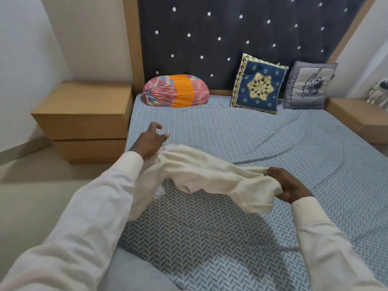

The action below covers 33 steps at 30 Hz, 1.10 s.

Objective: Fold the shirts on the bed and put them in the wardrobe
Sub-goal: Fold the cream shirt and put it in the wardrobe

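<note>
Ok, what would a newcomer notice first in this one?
The cream shirt stretched above the bed between the left hand and the right hand, which grips one end. Behind it, the orange-and-pink bolster and the blue star cushion sit against the dark studded headboard.

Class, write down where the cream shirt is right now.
In the head view the cream shirt is held mid-frame above the bed sheet, its right end gripped by the right hand, its left end beside the left hand.

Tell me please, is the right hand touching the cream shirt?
Touching. The head view shows the right hand gripping one end of the cream shirt, with the cloth bunched inside its curled grasp.
</note>
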{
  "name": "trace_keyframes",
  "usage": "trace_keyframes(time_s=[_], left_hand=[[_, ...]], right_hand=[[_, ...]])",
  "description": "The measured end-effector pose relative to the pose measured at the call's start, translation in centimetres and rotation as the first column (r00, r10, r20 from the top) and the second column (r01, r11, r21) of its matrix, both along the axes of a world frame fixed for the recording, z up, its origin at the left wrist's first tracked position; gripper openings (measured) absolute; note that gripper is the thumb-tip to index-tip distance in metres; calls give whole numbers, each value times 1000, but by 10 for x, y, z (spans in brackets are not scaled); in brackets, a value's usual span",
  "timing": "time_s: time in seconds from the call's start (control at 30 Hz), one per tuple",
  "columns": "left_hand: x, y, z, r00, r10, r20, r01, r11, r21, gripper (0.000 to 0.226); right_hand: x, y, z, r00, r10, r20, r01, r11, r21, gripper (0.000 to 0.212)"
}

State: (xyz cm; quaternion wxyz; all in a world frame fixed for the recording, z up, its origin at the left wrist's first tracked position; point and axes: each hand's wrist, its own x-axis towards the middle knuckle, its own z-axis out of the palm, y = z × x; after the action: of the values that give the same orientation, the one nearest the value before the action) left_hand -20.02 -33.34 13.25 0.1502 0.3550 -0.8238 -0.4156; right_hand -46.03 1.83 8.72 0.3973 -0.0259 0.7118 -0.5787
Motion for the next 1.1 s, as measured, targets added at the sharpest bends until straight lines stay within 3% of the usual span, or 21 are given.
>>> trace_keyframes(time_s=[0.07, 0.1, 0.17, 0.2, 0.27, 0.3, 0.37, 0.43, 0.5, 0.6, 0.67, 0.73, 0.87, 0.9, 0.97, 1.03, 1.1], left_hand=[[16, 4, -31, 991, -7, 134, 19, 995, -93, 40], [27, 11, -50, 983, 6, 184, 16, 993, -115, 38], [53, 26, -89, 957, -8, 291, 35, 996, -88, 35], [66, 34, -104, 940, -32, 340, 53, 997, -55, 36], [95, 50, -130, 920, -54, 389, 56, 998, 7, 39], [109, 57, -140, 919, -38, 393, 39, 999, 6, 41], [132, 71, -156, 916, 24, 401, -1, 998, -57, 51], [145, 78, -166, 854, 20, 520, 60, 989, -137, 69], [152, 79, -169, 749, -14, 662, 182, 966, -185, 81], [157, 86, -169, 660, -23, 751, 267, 941, -206, 85], [160, 90, -170, 616, -9, 788, 290, 933, -215, 88], [161, 92, -167, 612, 48, 790, 259, 931, -256, 75], [163, 90, -157, 756, 175, 631, 117, 912, -393, 41], [163, 86, -155, 818, 171, 549, 41, 935, -351, 40], [161, 69, -143, 919, 140, 368, -112, 989, -95, 37], [148, 47, -113, 979, 89, 186, -114, 985, 128, 22], [128, 28, -68, 998, 56, 7, -56, 968, 244, 14]], right_hand=[[-8, 4, -25, 944, -88, -317, 193, 929, 317, 53], [-5, 6, -38, 888, -70, -455, 275, 874, 401, 64], [17, -2, -51, 776, 11, -631, 316, 858, 404, 67], [30, -8, -56, 765, 55, -642, 248, 895, 372, 58], [62, -23, -64, 792, 266, -549, -71, 934, 350, 36], [80, -31, -70, 777, 416, -473, -267, 898, 351, 28], [114, -47, -85, 621, 673, -401, -548, 739, 392, 25], [142, -65, -102, 401, 812, -425, -628, 581, 518, 40], [163, -81, -117, 178, 871, -458, -605, 464, 647, 62], [186, -99, -129, -34, 874, -484, -494, 406, 769, 52], [193, -109, -130, -26, 862, -506, -460, 439, 771, 29], [190, -117, -124, 94, 857, -506, -471, 486, 736, 14], [175, -126, -93, 266, 818, -511, -547, 564, 618, 30], [172, -126, -83, 285, 822, -493, -574, 559, 598, 34], [166, -130, -62, 343, 807, -480, -605, 581, 545, 37], [156, -137, -42, 449, 728, -519, -578, 679, 452, 37], [145, -145, -16, 534, 620, -575, -494, 780, 383, 42]])
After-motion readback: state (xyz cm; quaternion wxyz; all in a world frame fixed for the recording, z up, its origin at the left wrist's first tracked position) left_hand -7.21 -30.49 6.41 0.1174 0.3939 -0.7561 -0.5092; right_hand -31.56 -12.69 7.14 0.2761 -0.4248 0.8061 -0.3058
